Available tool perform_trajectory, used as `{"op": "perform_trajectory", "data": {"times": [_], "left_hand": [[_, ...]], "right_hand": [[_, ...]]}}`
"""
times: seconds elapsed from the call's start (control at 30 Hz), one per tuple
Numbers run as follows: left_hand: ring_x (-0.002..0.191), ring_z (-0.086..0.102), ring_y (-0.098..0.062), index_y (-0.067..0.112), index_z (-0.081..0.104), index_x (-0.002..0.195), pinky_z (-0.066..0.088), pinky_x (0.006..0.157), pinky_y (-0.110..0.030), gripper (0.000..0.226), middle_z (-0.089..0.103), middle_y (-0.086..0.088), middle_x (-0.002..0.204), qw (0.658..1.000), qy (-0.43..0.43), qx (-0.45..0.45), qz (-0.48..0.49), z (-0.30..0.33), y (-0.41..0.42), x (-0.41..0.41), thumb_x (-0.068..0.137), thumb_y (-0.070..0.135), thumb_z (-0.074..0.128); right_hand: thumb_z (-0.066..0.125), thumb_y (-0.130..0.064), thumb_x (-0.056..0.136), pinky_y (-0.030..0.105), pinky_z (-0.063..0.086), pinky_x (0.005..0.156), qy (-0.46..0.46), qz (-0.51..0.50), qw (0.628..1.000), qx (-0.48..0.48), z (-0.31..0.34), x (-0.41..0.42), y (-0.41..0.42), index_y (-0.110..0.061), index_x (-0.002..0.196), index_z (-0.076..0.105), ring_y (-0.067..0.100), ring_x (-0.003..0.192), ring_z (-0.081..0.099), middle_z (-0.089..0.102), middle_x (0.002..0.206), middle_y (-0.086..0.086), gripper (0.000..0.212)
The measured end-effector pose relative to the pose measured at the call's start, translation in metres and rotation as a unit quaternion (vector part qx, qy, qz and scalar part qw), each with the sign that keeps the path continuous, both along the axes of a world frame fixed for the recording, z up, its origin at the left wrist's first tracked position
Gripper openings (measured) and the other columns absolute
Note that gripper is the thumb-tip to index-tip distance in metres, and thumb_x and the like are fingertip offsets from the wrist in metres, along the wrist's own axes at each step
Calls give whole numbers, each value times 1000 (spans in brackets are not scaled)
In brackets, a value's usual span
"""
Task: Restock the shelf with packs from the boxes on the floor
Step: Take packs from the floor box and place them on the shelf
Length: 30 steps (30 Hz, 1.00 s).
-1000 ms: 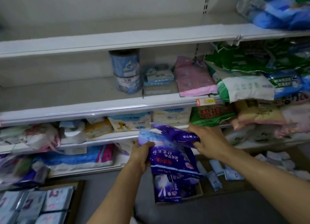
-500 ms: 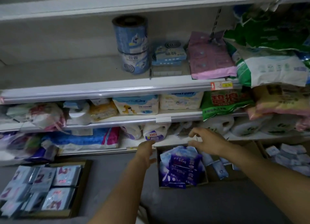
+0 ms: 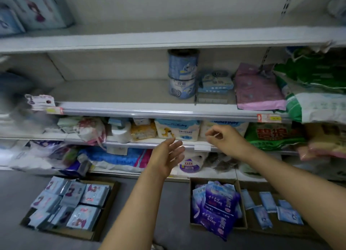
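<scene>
My left hand (image 3: 166, 157) and my right hand (image 3: 227, 139) hover in front of the lower shelves, both holding nothing, fingers relaxed. Below them on the floor a cardboard box (image 3: 192, 186) holds dark purple packs (image 3: 217, 210). Left of it another box (image 3: 106, 212) is filled with several pale blue packs (image 3: 74, 206). To the right, a third box (image 3: 280, 229) holds a few small blue packs (image 3: 265, 201). The white shelf (image 3: 131, 107) at mid height is mostly bare on its left part.
On that shelf stand two stacked blue tins (image 3: 182, 73), blue boxes (image 3: 215, 83) and a pink pack (image 3: 258, 88). Green and white bags (image 3: 314, 92) crowd the right. Lower shelves carry baby-wipe packs (image 3: 177, 128), tissue rolls and soft bundles.
My hands let go of the purple packs into the floor box, then rose empty toward the shelves. The view tilted down, then back up and to the left.
</scene>
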State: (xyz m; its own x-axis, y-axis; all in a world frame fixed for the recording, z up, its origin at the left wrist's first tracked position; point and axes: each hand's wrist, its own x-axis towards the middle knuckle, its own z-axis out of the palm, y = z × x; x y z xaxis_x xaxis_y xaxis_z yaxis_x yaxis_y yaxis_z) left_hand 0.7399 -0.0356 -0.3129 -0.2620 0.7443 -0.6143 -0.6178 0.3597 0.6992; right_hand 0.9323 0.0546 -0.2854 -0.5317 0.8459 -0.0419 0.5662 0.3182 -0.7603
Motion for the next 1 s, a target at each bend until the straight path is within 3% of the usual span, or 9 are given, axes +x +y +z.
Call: {"op": "perform_trajectory", "data": {"times": [0.17,0.33,0.47,0.67,0.87,1.0], "left_hand": [[92,68,-20,13,66,97,53,72,-34,16,73,-6,101,998,32,51,23,51,-11,-40,99,24,53],[90,68,-20,15,62,108,54,70,-33,15,72,-5,102,988,76,108,79,110,-17,-115,99,23,53],[87,68,-19,17,59,106,52,68,-33,12,70,-5,98,976,106,148,118,150,-19,-184,101,21,49],[87,70,-19,16,64,104,54,73,-34,12,74,-5,97,960,169,177,133,187,-21,-296,99,21,54],[84,71,-18,14,65,108,56,79,-36,16,73,-7,103,942,223,197,155,218,-20,-419,98,22,56],[90,70,-20,17,64,107,55,80,-37,13,73,-7,106,936,245,191,165,234,-14,-478,98,22,57]], "right_hand": [[64,-21,91,24,48,74,31,37,999,15,43,-39,0,-33,85,63,4,83,62,66,90,-12,14],[63,-19,92,21,51,67,71,75,993,51,99,-120,1,-26,89,66,10,78,67,69,84,-8,9],[60,-17,93,23,52,67,111,101,986,67,131,-195,-1,-31,85,62,14,76,69,69,80,-4,16],[60,-6,93,10,47,57,188,104,973,84,167,-316,3,-14,90,66,19,70,67,69,84,7,10],[61,-11,93,26,54,65,231,106,962,97,194,-437,20,-23,87,67,18,71,70,71,88,5,14],[63,-14,91,23,53,65,231,104,963,98,201,-488,31,-18,95,67,16,72,69,70,89,1,8]]}}
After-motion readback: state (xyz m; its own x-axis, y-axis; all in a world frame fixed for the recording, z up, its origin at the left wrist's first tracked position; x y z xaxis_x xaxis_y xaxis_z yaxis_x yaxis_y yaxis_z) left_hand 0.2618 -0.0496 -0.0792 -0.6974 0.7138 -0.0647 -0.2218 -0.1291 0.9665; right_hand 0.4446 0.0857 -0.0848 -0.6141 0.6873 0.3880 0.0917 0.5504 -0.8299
